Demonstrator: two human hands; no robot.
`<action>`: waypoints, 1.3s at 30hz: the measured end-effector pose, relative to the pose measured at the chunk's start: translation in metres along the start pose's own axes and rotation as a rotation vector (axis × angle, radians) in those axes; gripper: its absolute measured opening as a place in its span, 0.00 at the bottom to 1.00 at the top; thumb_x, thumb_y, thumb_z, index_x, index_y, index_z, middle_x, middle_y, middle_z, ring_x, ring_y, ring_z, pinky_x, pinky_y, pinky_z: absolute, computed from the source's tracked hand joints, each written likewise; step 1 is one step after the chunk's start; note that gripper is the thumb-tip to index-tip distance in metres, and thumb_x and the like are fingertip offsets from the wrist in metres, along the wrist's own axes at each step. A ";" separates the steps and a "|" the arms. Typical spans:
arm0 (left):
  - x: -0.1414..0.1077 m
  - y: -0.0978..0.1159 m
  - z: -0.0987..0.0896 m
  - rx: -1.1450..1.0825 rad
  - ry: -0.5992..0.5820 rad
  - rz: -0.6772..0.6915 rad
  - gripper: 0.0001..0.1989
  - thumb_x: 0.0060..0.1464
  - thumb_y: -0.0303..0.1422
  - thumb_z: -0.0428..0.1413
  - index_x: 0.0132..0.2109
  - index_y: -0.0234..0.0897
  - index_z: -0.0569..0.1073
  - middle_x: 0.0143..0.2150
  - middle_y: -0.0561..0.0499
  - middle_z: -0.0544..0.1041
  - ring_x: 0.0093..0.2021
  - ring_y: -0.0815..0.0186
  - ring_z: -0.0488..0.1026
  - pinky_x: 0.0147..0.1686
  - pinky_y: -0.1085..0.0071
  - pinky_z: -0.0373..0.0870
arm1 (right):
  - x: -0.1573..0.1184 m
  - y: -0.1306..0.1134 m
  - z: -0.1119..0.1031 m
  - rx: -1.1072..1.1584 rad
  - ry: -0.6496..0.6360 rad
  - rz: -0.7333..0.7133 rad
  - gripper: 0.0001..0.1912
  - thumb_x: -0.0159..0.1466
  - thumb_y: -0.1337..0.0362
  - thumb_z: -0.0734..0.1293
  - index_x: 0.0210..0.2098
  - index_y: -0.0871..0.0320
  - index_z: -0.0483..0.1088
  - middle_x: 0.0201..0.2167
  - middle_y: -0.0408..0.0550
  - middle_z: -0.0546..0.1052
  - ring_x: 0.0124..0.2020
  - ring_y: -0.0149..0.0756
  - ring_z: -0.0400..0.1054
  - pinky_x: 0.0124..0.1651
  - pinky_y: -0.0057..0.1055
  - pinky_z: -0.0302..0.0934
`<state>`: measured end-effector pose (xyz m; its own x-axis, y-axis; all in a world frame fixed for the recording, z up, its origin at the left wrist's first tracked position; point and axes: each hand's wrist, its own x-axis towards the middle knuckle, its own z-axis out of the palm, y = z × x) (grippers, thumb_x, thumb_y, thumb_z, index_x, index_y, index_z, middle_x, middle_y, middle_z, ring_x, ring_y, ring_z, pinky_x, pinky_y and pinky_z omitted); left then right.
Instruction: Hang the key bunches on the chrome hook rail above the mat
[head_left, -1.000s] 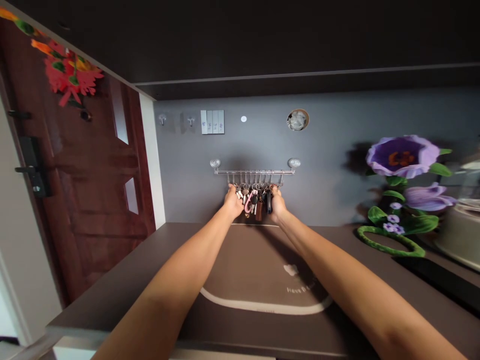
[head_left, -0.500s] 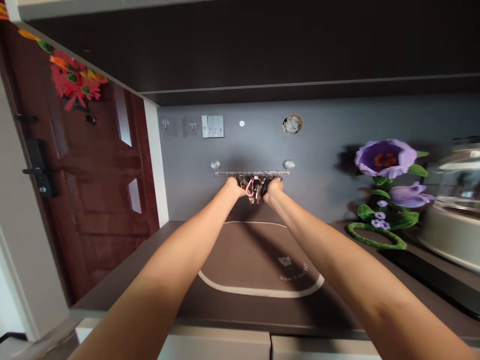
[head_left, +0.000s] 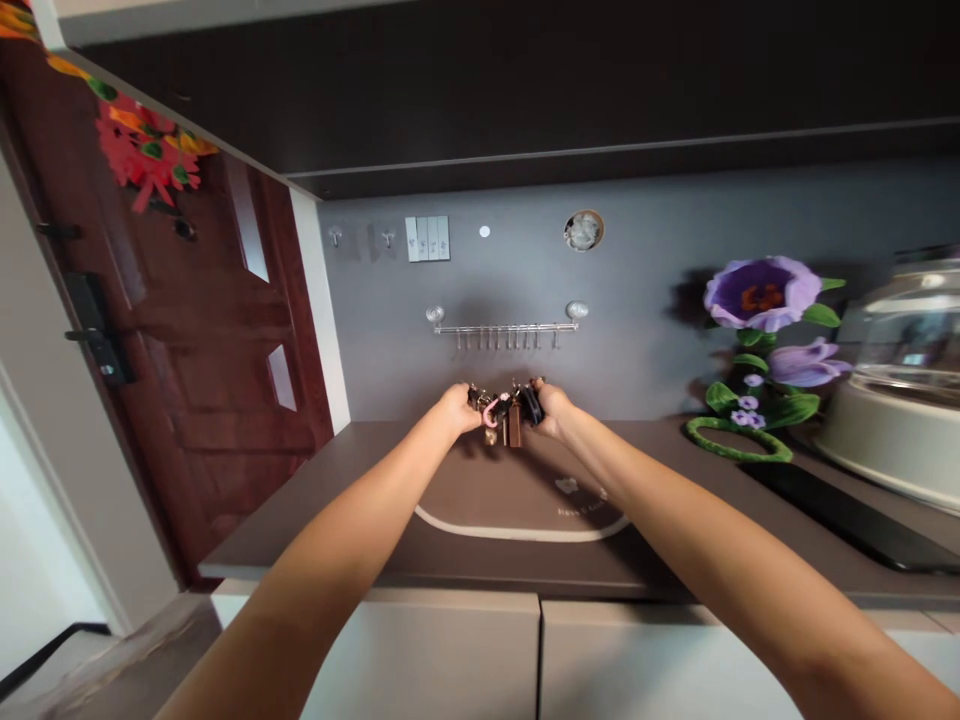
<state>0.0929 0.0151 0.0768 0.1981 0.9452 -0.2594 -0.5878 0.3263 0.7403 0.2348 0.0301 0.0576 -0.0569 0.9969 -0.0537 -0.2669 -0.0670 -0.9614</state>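
My left hand (head_left: 456, 406) is closed on the left end of a bunch of keys (head_left: 505, 408). At its right end, my right hand (head_left: 553, 408) grips the same bunch, beside a black fob-like piece (head_left: 531, 403). Between the hands hang a pink loop (head_left: 490, 412), a brown rectangular tag (head_left: 515, 427) and small metal pieces. Fingers partly cover both ends. Above the keys, apart from them, a clear hook rail (head_left: 506, 328) is fixed to the grey back wall by two round mounts; its hooks hang bare. Below lies a brown mat (head_left: 480, 500) with a pale border.
A dark shelf (head_left: 525, 80) overhangs the counter (head_left: 315, 505). To the right stand purple fabric flowers (head_left: 765, 290), a cream appliance with a clear top (head_left: 877, 440) and a flat black object (head_left: 855, 520). Two small hooks (head_left: 388, 239) and switches (head_left: 427, 239) are on the wall. A door (head_left: 225, 400) is left.
Both hands have brought the keys down and back from the rail, so its hooks now show. The view has tilted down slightly, with more of the cabinet fronts in sight.
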 end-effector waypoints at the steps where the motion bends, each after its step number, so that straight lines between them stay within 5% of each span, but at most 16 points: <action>1: -0.002 -0.006 -0.010 0.032 0.001 -0.021 0.13 0.56 0.29 0.36 0.28 0.35 0.61 0.22 0.50 0.65 0.24 0.66 0.68 0.27 0.63 0.70 | -0.009 0.007 -0.004 0.009 0.023 0.102 0.14 0.63 0.57 0.49 0.26 0.56 0.56 0.15 0.41 0.64 0.17 0.30 0.60 0.22 0.30 0.60; 4: -0.007 -0.015 -0.036 0.208 -0.011 -0.020 0.11 0.56 0.31 0.40 0.27 0.35 0.59 0.21 0.52 0.64 0.22 0.67 0.67 0.27 0.63 0.69 | -0.028 0.022 -0.022 -0.092 0.133 0.069 0.07 0.60 0.60 0.57 0.28 0.56 0.57 0.13 0.36 0.59 0.14 0.27 0.55 0.20 0.27 0.57; 7: -0.012 -0.014 -0.057 0.449 -0.014 0.210 0.06 0.53 0.30 0.46 0.29 0.35 0.63 0.22 0.53 0.65 0.22 0.70 0.66 0.30 0.65 0.69 | -0.037 0.027 -0.045 -0.319 0.135 -0.027 0.07 0.57 0.60 0.61 0.29 0.57 0.61 0.14 0.37 0.61 0.13 0.24 0.51 0.18 0.24 0.50; 12: -0.014 -0.009 -0.086 1.146 0.015 0.555 0.05 0.43 0.32 0.56 0.28 0.34 0.68 0.24 0.53 0.68 0.25 0.70 0.65 0.31 0.71 0.64 | -0.046 0.025 -0.068 -0.712 0.217 -0.185 0.09 0.50 0.68 0.64 0.32 0.59 0.69 0.23 0.43 0.72 0.23 0.27 0.61 0.29 0.25 0.55; 16: -0.021 -0.006 -0.097 1.371 -0.147 0.643 0.08 0.37 0.30 0.59 0.30 0.36 0.72 0.32 0.51 0.72 0.33 0.67 0.68 0.38 0.69 0.64 | -0.055 0.022 -0.072 -0.890 0.264 -0.257 0.10 0.48 0.71 0.62 0.29 0.59 0.72 0.27 0.45 0.74 0.29 0.31 0.65 0.36 0.26 0.56; 20: -0.039 -0.003 -0.101 1.269 -0.304 0.576 0.08 0.29 0.28 0.63 0.24 0.36 0.74 0.46 0.46 0.69 0.47 0.60 0.66 0.45 0.68 0.62 | -0.063 0.020 -0.074 -0.920 0.345 -0.343 0.11 0.47 0.74 0.60 0.25 0.58 0.72 0.27 0.46 0.75 0.31 0.33 0.65 0.38 0.28 0.56; 25: -0.064 0.005 -0.094 1.099 -0.269 0.595 0.08 0.30 0.28 0.64 0.23 0.37 0.74 0.51 0.44 0.67 0.53 0.58 0.62 0.48 0.69 0.60 | -0.079 0.016 -0.058 -0.820 0.294 -0.481 0.10 0.47 0.76 0.62 0.23 0.58 0.72 0.25 0.46 0.74 0.31 0.34 0.65 0.40 0.30 0.56; 28: -0.077 0.006 -0.082 0.982 -0.338 0.560 0.09 0.36 0.32 0.62 0.29 0.35 0.74 0.43 0.45 0.72 0.44 0.63 0.68 0.44 0.71 0.61 | -0.098 0.009 -0.034 -0.737 0.009 -0.504 0.06 0.48 0.73 0.65 0.25 0.58 0.72 0.28 0.46 0.75 0.31 0.32 0.65 0.39 0.29 0.58; 30: -0.084 0.003 -0.074 0.862 -0.394 0.547 0.11 0.40 0.38 0.60 0.26 0.33 0.72 0.31 0.48 0.74 0.33 0.68 0.69 0.38 0.72 0.63 | -0.111 0.006 -0.017 -0.639 -0.313 -0.354 0.06 0.50 0.67 0.66 0.29 0.59 0.72 0.29 0.47 0.75 0.29 0.32 0.65 0.34 0.28 0.59; 33: -0.090 -0.007 -0.067 0.625 -0.543 0.440 0.27 0.47 0.51 0.48 0.14 0.34 0.60 0.14 0.52 0.62 0.19 0.72 0.62 0.27 0.72 0.62 | -0.125 0.010 0.003 -0.451 -0.591 -0.123 0.22 0.57 0.49 0.58 0.25 0.63 0.70 0.24 0.51 0.74 0.21 0.29 0.62 0.26 0.27 0.56; 35: -0.091 -0.016 -0.068 0.545 -0.602 0.316 0.32 0.47 0.57 0.40 0.10 0.36 0.53 0.09 0.54 0.53 0.14 0.74 0.55 0.20 0.72 0.57 | -0.126 0.018 0.009 -0.331 -0.620 -0.051 0.33 0.57 0.40 0.48 0.17 0.61 0.65 0.13 0.48 0.67 0.14 0.26 0.55 0.19 0.25 0.50; 39: -0.084 -0.036 -0.079 0.483 -0.587 0.120 0.34 0.43 0.61 0.31 0.09 0.37 0.49 0.07 0.55 0.46 0.10 0.76 0.47 0.14 0.74 0.46 | -0.122 0.040 0.010 -0.196 -0.476 0.018 0.35 0.53 0.35 0.41 0.10 0.57 0.51 0.06 0.40 0.51 0.09 0.23 0.43 0.14 0.23 0.40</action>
<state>0.0351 -0.0765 0.0228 0.6175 0.7786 0.1117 -0.2501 0.0597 0.9664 0.2216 -0.0949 0.0284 -0.5036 0.8638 0.0141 -0.0794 -0.0300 -0.9964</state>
